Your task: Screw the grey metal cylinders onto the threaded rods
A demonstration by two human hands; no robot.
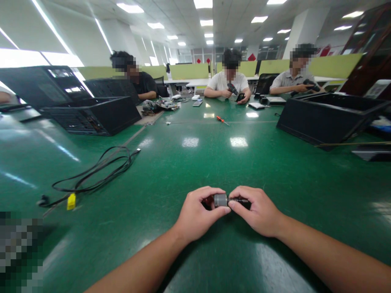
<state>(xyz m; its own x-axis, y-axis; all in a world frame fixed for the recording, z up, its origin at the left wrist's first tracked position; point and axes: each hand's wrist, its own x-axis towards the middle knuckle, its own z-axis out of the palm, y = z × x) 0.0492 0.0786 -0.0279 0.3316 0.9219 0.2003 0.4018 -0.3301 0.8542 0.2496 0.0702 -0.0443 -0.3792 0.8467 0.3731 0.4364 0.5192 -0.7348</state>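
Observation:
In front of me, just above the green table (pixel 171 171), my left hand (pixel 194 213) is closed around a short grey cylinder (pixel 220 200), thumb below and fingers above. A thin dark shaft (pixel 243 200) runs out of the cylinder's right end. My right hand (pixel 265 211) pinches this shaft close to the cylinder, with thumb and fingertips almost meeting those of the left. The piece lies roughly level. Its exact kind is not plain, and its left end is partly hidden by my fingers.
A coiled black cable (pixel 100 171) with a yellow tag (pixel 71 201) lies left. Black computer cases stand at left (pixel 100 116) and right (pixel 328 116). A red screwdriver (pixel 220 119) lies ahead. Three people sit across the table; one holds a power drill (pixel 232 89).

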